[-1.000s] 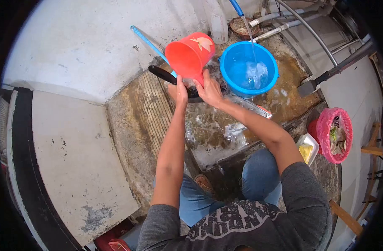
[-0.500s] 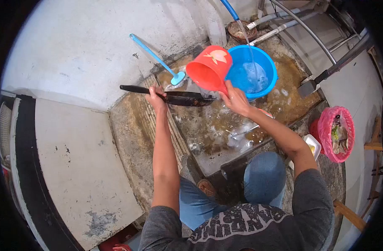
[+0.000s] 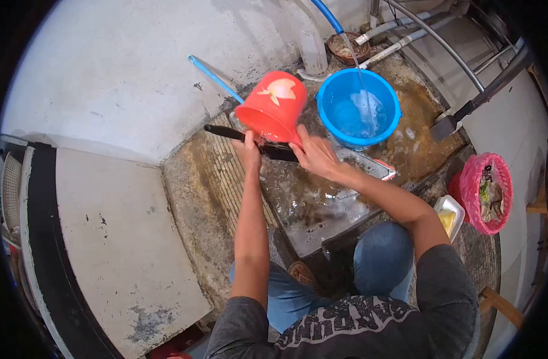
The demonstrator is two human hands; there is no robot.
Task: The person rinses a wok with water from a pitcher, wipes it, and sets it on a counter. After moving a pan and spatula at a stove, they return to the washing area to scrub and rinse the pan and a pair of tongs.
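Observation:
My left hand (image 3: pixel 248 154) is closed around a black frying pan (image 3: pixel 279 151) where its handle joins the body. The pan is seen nearly edge-on, and the dipper and my right hand cover part of it. My right hand (image 3: pixel 317 155) grips the handle of a red water dipper (image 3: pixel 280 102) with a pale leaf-like print. Mouth down, the dipper is tipped over the pan. Just behind my right hand stands a blue basin (image 3: pixel 398 113) of water, with a stream running into it from a blue hose (image 3: pixel 329 16).
A long blue brush handle (image 3: pixel 217 79) leans on the white wall; its head is hidden. Wet, sudsy floor (image 3: pixel 322 221) lies below my hands. To the right are a white tray (image 3: pixel 456 209) with something yellow, a pink-lined waste bin (image 3: pixel 468 191) and metal bars (image 3: pixel 447 48).
The red dipper has moved left over the pan, and its mouth has tipped downward. The pan has shifted a little right. The brush head is now hidden behind the dipper.

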